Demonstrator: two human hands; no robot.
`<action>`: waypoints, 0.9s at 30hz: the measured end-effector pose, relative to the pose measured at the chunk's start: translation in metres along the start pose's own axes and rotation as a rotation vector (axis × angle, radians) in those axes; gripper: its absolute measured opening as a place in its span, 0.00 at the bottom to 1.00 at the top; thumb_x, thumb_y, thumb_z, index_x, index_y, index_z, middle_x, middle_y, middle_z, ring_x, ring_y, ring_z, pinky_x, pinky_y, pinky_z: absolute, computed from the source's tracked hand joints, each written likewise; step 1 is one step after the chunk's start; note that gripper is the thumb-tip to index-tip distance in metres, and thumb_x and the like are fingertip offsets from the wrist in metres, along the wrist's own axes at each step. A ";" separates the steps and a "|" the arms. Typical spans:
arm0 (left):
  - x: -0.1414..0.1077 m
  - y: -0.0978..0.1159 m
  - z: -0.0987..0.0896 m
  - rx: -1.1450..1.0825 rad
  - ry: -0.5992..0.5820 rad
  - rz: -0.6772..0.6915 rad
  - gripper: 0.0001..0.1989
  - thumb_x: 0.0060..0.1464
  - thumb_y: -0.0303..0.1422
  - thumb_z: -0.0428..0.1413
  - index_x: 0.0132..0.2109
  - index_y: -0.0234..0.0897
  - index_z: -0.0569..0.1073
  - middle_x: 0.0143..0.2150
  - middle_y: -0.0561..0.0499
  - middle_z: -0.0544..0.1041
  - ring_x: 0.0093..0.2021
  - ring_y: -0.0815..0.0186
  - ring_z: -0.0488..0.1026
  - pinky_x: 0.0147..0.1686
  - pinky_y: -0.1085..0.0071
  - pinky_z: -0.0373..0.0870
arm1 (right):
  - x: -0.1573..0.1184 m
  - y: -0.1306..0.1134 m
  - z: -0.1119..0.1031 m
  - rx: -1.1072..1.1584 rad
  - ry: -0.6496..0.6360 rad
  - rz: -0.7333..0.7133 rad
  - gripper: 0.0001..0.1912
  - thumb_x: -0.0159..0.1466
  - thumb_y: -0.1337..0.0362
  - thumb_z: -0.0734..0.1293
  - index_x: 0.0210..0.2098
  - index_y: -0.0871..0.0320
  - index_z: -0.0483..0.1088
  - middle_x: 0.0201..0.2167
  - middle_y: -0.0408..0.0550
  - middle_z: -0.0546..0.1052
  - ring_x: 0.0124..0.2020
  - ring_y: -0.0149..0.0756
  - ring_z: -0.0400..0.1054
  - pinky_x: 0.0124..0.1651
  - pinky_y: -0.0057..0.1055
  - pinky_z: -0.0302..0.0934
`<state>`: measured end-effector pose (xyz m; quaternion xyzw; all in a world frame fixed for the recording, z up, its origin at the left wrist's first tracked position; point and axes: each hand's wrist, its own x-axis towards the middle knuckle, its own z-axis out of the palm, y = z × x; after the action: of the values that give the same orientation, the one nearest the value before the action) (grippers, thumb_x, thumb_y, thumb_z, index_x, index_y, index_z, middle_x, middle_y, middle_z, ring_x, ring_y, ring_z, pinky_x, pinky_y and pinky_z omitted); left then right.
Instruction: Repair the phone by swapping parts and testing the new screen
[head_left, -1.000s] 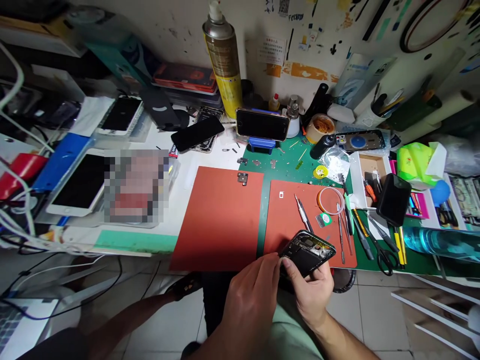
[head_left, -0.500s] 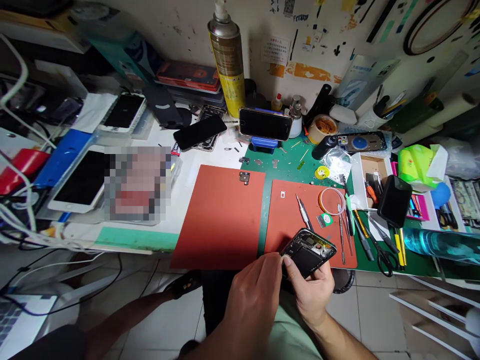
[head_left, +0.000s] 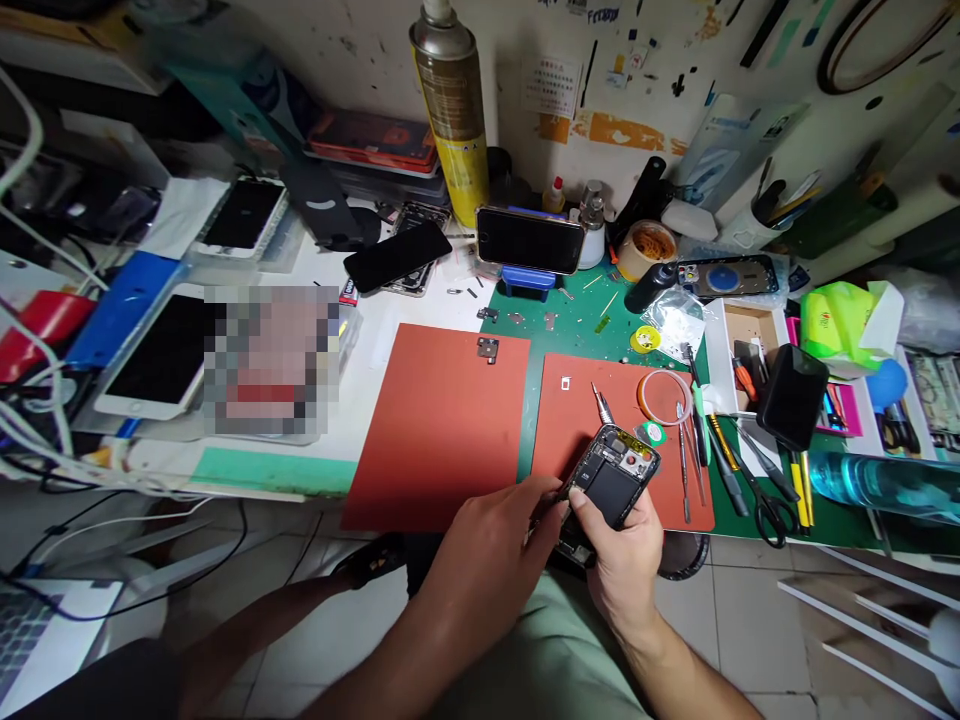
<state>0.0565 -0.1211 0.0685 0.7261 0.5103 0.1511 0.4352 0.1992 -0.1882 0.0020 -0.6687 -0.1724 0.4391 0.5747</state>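
Note:
An opened smartphone (head_left: 616,490), its inside with a black battery and camera parts facing up, is tilted over the front edge of the right red mat (head_left: 551,440). My right hand (head_left: 626,550) grips it from the right, with the thumb pressed on the inner left side. Closed at the phone's left edge is my left hand (head_left: 495,550), its fingertips on the frame; whether they also pinch some small part is hidden. Just behind the phone lies a pen-shaped screwdriver (head_left: 602,403), partly covered. A small white frame-like piece (head_left: 565,383) rests on the same mat.
Another red mat (head_left: 442,430) to the left carries a small metal part (head_left: 487,350). Tweezers (head_left: 683,470), scissors (head_left: 775,515) and a water bottle (head_left: 870,488) lie at right. A phone on a blue stand (head_left: 529,242) and a spray can (head_left: 454,120) stand behind.
The opened phone has turned so that its inside faces the camera more, and it has shifted slightly left and up. My left hand has moved a little left along its edge.

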 end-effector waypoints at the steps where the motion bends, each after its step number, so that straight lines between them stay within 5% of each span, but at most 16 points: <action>1: 0.001 -0.001 -0.001 -0.009 -0.024 -0.021 0.08 0.69 0.31 0.56 0.49 0.42 0.79 0.37 0.55 0.86 0.31 0.64 0.81 0.29 0.72 0.68 | 0.000 0.001 0.000 0.005 -0.004 0.002 0.22 0.58 0.57 0.82 0.46 0.58 0.76 0.40 0.51 0.86 0.37 0.41 0.81 0.42 0.37 0.78; 8: 0.004 -0.001 0.006 0.029 0.001 -0.153 0.07 0.66 0.32 0.56 0.37 0.40 0.76 0.23 0.57 0.75 0.23 0.65 0.71 0.28 0.70 0.61 | -0.001 0.001 0.004 -0.049 0.025 -0.023 0.24 0.57 0.56 0.82 0.48 0.59 0.76 0.42 0.52 0.86 0.40 0.43 0.82 0.45 0.39 0.78; 27: 0.012 0.001 0.010 0.080 -0.026 -0.224 0.09 0.65 0.31 0.56 0.34 0.41 0.75 0.22 0.57 0.75 0.23 0.65 0.71 0.28 0.71 0.57 | -0.002 0.002 -0.002 -0.066 -0.044 -0.026 0.25 0.59 0.56 0.80 0.51 0.57 0.75 0.44 0.52 0.86 0.44 0.45 0.82 0.48 0.40 0.78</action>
<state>0.0686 -0.1157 0.0614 0.6832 0.5881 0.0716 0.4269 0.1987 -0.1915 0.0006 -0.6751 -0.2083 0.4405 0.5539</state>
